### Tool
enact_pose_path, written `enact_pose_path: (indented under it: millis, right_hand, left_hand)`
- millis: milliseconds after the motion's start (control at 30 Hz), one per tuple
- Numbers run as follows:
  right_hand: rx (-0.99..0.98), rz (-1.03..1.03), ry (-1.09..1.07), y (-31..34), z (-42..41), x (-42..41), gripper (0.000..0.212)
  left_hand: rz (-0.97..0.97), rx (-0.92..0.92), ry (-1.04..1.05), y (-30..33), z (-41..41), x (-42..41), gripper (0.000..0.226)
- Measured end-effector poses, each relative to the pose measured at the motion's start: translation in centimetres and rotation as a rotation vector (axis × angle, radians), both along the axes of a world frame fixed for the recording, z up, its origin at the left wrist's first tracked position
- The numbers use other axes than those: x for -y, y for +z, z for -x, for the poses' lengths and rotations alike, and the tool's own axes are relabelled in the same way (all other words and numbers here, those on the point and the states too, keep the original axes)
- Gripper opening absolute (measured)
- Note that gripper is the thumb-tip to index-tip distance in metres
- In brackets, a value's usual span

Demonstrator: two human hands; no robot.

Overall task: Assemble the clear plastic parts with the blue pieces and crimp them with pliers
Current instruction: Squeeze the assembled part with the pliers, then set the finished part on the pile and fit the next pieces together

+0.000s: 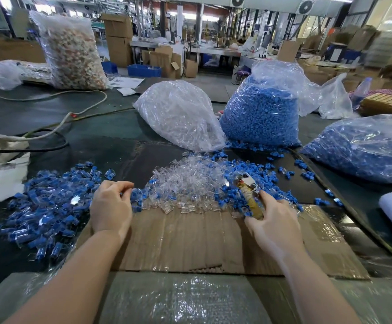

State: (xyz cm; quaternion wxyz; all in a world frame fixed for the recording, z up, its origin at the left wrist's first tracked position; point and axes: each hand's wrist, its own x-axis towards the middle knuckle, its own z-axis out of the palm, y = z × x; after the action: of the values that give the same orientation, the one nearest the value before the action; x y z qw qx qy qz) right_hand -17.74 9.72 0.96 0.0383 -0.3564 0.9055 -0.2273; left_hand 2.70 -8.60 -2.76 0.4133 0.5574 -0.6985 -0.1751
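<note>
Gripping pliers (251, 195) in right hand (274, 225) fingers, left hand (111, 206) fingers loosely curled, empty, beside clear parts (185, 183); bare cardboard (190, 242) between hands.

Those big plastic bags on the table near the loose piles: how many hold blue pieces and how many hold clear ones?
Bags of blue pieces: 2
Bags of clear parts: 1
Total: 3
</note>
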Motion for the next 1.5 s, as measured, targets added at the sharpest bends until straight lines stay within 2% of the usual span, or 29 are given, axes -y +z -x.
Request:
enact_pose_path:
  millis: [100,233,367,467,600,667,733,833,967,1067,1333,1500]
  right_hand:
    - [-0.046,-0.047,-0.043,-0.2,0.5,0.0,0.068]
    - [-0.092,-0.12,-0.099,-1.0,0.9,-0.1,0.071]
    - [-0.165,-0.196,-0.14,-1.8,1.1,-0.2,0.072]
    - [-0.201,-0.225,-0.153,-2.3,1.1,-0.3,0.072]
    - [-0.231,-0.219,-0.149,-2.3,0.9,-0.4,0.069]
    - [-0.324,-0.149,-0.096,-2.4,0.7,-0.4,0.058]
    - [-0.413,-0.059,-0.008,-2.4,0.6,-0.2,0.036]
    - [-0.472,-0.089,0.068,-2.4,0.5,0.5,0.016]
    - [-0.462,-0.158,0.142,-2.7,0.2,1.7,0.019]
    - [-0.482,-0.139,0.162,-2.9,-0.3,2.5,0.021]
    - [-0.393,0.004,0.178,-4.1,-2.3,4.3,0.019]
    - [-0.184,0.279,0.178,-4.8,-2.2,4.0,0.014]
  left_hand:
    - [0.0,0.109,0.013,-0.7,-0.5,0.1,0.017]
    - [0.08,0.085,-0.032,-0.4,0.8,-1.1,0.018]
    - [0.116,0.004,-0.271,0.5,3.3,-3.0,0.013]
    - [0.086,0.048,-0.465,0.6,5.2,-4.6,0.013]
    - [0.057,0.079,-0.558,-0.2,6.8,-6.0,0.016]
    - [0.053,0.093,-0.576,-0.6,7.4,-6.3,0.017]
    - [0.061,0.112,-0.591,-0.8,7.8,-6.5,0.018]
    - [0.084,0.144,-0.619,-1.1,7.8,-6.5,0.026]
    - [0.113,0.265,-0.7,-1.6,7.7,-6.4,0.042]
    - [0.145,0.358,-0.728,-1.7,7.9,-6.3,0.042]
    - [0.116,0.199,-0.725,-1.5,7.4,-6.4,0.027]
    - [0.143,0.183,-0.734,-1.3,7.1,-6.7,0.031]
